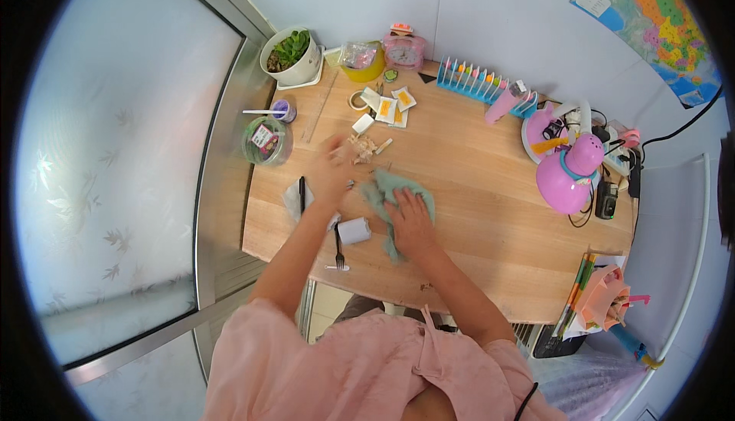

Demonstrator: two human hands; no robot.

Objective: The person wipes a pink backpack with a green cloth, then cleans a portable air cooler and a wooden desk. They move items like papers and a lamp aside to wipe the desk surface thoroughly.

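My right hand (413, 226) presses a pale green cloth (387, 181) onto the wooden table (482, 184), its fingers closed over the fabric. The cloth is bunched, with part trailing toward the near side. Motion smears my left hand (331, 177), which is just left of a small heap of beige scraps (361, 148); its fingers do not show clearly. Near that wrist lie a black stick-like item (302, 194) on white paper or plastic, a white roll (354, 230) and a black fork (340, 251).
Small packets (388, 107) and a tape roll (357, 100) lie farther back. A round clear tub (268, 141) and a potted plant (291, 57) stand left. Along the back are a pink clock (403, 50) and a blue rack (478, 88); a pink lamp (566, 180) stands right.
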